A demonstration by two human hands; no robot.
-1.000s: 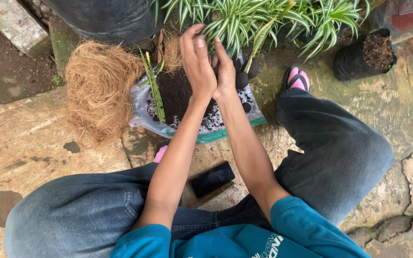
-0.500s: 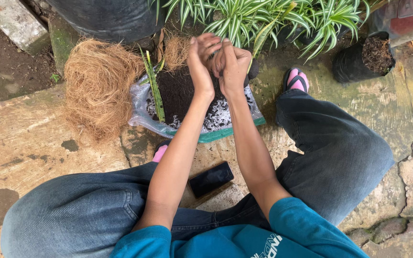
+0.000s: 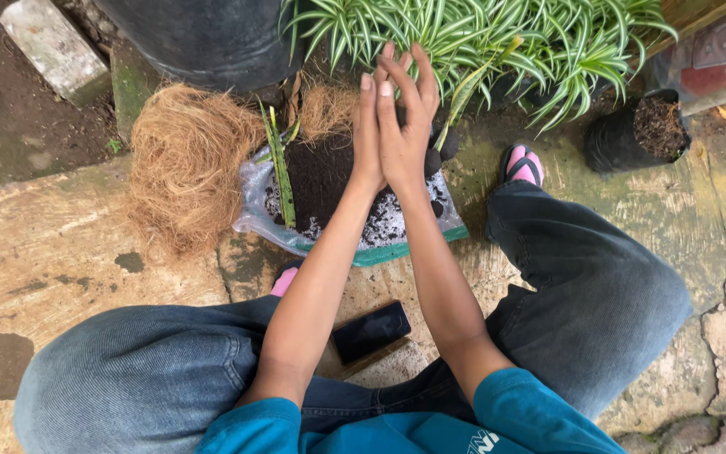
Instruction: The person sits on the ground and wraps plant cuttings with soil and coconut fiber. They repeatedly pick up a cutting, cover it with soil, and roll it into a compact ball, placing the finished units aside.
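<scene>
My left hand (image 3: 368,134) and my right hand (image 3: 407,118) are pressed palm to palm with the fingers stretched out, and nothing shows between them. They hover over a pile of dark soil (image 3: 319,172) lying on a clear plastic bag (image 3: 255,214) with a green edge. A long green leaf cutting (image 3: 279,172) lies along the left side of the soil. A heap of brown coconut fibre (image 3: 185,164) sits just left of the bag.
A striped-leaf plant (image 3: 497,42) spreads behind the hands. A large dark pot (image 3: 203,38) stands at the back left. A small black pot of soil (image 3: 636,130) is at the right. A black phone (image 3: 371,330) lies between my knees. A stone block (image 3: 48,46) lies far left.
My hands were resting on the soil, then lifted and cupped together. Now they are flattened against each other with the fingers straight.
</scene>
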